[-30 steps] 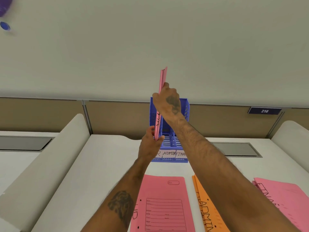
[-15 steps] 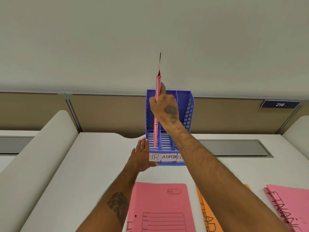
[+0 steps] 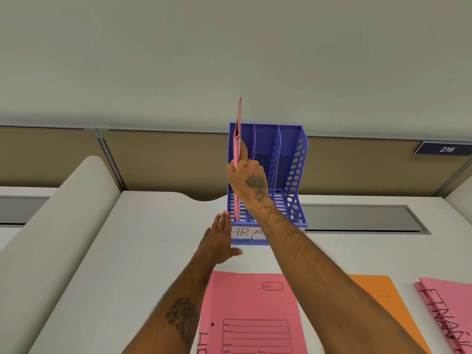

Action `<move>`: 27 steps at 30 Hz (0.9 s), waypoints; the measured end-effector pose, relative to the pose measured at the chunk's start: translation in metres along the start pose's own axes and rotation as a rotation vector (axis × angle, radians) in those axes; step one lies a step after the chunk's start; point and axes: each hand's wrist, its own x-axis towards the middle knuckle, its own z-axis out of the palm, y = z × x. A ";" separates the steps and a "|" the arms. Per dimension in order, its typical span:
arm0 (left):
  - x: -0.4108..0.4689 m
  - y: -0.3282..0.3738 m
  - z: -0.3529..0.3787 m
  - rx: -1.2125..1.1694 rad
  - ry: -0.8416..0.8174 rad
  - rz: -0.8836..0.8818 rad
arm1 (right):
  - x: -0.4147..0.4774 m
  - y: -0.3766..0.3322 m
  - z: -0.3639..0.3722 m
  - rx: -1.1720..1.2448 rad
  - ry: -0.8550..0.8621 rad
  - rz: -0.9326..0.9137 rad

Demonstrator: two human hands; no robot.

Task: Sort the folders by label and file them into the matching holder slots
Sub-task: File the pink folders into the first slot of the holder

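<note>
Mid-frame, right hand (image 3: 246,178) pinches a thin pink folder (image 3: 238,159) upright in the perforated blue holder (image 3: 293,175); left hand (image 3: 219,241) flat, empty.

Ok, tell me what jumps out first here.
A blue holder stands at the desk's back edge, and the right hand grips a pink folder upright in its leftmost slot, marked HR. The left hand is flat beside the holder's front. More folders lie nearer: pink, orange, pink.

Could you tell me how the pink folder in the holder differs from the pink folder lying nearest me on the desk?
The folder in the holder stands upright, edge-on, in the right hand; the desk folder lies flat, untouched, printed form showing. Both are pink.
</note>
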 end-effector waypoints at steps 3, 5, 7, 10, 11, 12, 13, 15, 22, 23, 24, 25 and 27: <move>-0.001 -0.001 -0.001 -0.002 -0.009 0.004 | -0.005 0.005 0.012 -0.025 -0.033 0.010; 0.000 -0.002 -0.002 0.008 -0.015 0.011 | -0.007 0.009 0.018 -0.046 -0.060 0.030; 0.000 -0.003 -0.002 0.014 -0.017 0.019 | -0.007 0.012 0.023 -0.065 -0.080 0.055; -0.001 -0.003 -0.002 0.011 -0.015 0.022 | -0.009 0.016 0.029 -0.090 -0.132 0.076; -0.001 -0.003 -0.002 0.011 -0.013 0.022 | -0.011 0.017 0.031 -0.094 -0.143 0.081; -0.001 -0.002 -0.003 0.014 -0.012 0.023 | -0.012 0.017 0.032 -0.094 -0.151 0.086; -0.001 -0.002 -0.003 0.017 -0.011 0.025 | -0.014 0.018 0.034 -0.091 -0.158 0.089; -0.002 -0.002 -0.004 0.016 -0.011 0.024 | -0.015 0.019 0.035 -0.076 -0.171 0.098; -0.015 -0.003 -0.004 -0.007 0.015 0.007 | -0.025 0.024 0.028 -0.167 -0.261 0.112; -0.018 -0.003 -0.005 -0.007 0.027 0.002 | -0.029 0.025 0.026 -0.191 -0.269 0.118; -0.022 -0.003 -0.006 -0.006 0.039 -0.004 | -0.034 0.027 0.023 -0.213 -0.271 0.122; -0.026 -0.003 -0.007 -0.001 0.049 -0.010 | -0.039 0.028 0.021 -0.226 -0.267 0.122; -0.036 -0.003 -0.009 0.021 0.061 -0.022 | -0.052 0.029 0.015 -0.218 -0.254 0.117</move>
